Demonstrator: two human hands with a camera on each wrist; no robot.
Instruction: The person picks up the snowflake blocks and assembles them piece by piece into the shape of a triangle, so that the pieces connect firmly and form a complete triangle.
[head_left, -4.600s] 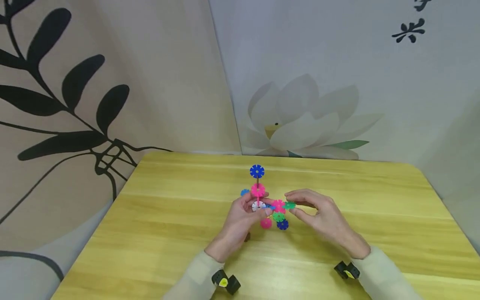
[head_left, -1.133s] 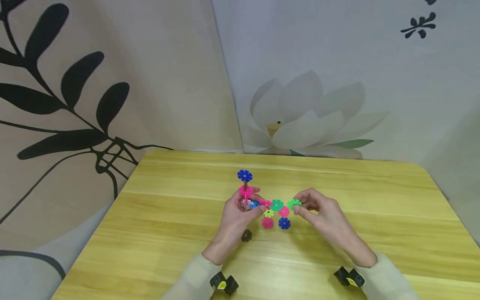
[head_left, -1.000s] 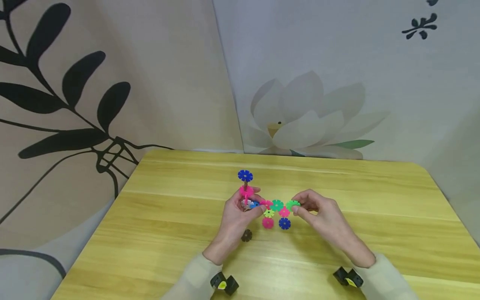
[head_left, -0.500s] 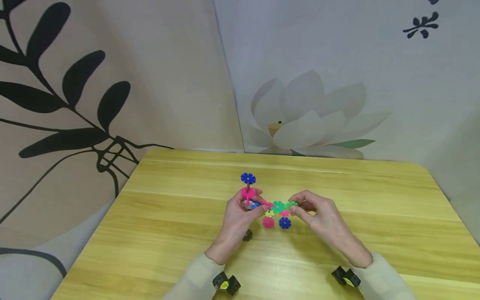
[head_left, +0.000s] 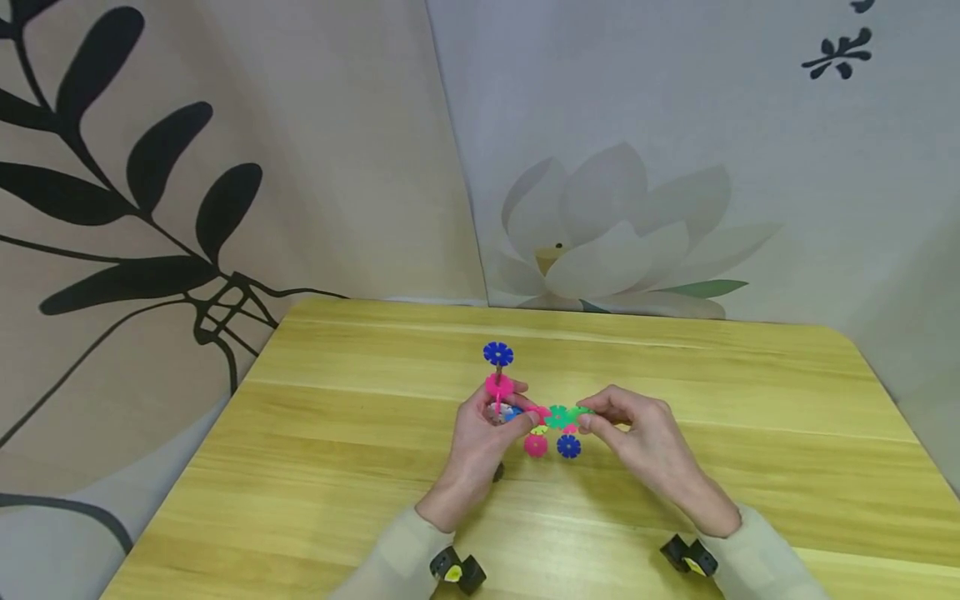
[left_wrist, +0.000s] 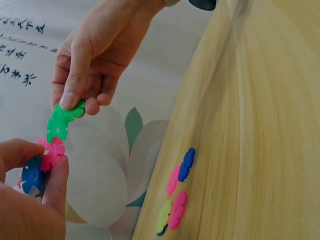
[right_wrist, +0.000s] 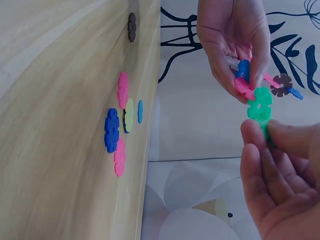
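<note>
My left hand (head_left: 476, 437) pinches a chain of notched interlocking plastic discs, held above the table. A dark blue disc (head_left: 498, 353) tops an upright branch over a pink disc (head_left: 498, 385). The chain's white and blue discs lie partly hidden between the left fingers. From there a pink disc (left_wrist: 51, 154) leads to a teal-green disc (right_wrist: 259, 104) at the right end. My right hand (head_left: 645, 425) pinches a lighter green disc (left_wrist: 77, 109) between thumb and fingers, its edge right at the teal-green disc and overlapping it in the wrist views.
Loose discs lie on the wooden table (head_left: 337, 467) below the hands: pink (right_wrist: 123, 90), dark blue (head_left: 568, 447), yellow-green (left_wrist: 163, 216) and light blue (right_wrist: 140, 111). A brown disc (right_wrist: 132, 27) lies by the left wrist. Patterned walls stand behind the table's far edge.
The teal-green disc, in the right hand at first, now sits on the chain's pink disc. The right hand has since brought the lighter green disc leftward to it, while the left hand shifts slightly right.
</note>
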